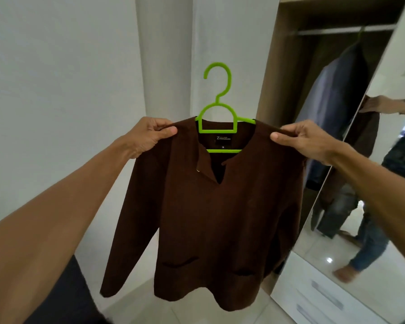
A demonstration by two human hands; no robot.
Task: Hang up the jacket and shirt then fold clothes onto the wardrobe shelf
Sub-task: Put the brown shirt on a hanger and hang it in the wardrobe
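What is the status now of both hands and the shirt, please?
Left hand and right hand: grip shut on shirt shoulders. Brown shirt on green hanger, not yet on rail. Jacket already hanging; path clear.

hanger (218, 118) arms hidden inside shirt (211, 218) | neck label (223, 138) text unreadable | jacket (334, 90) blurred
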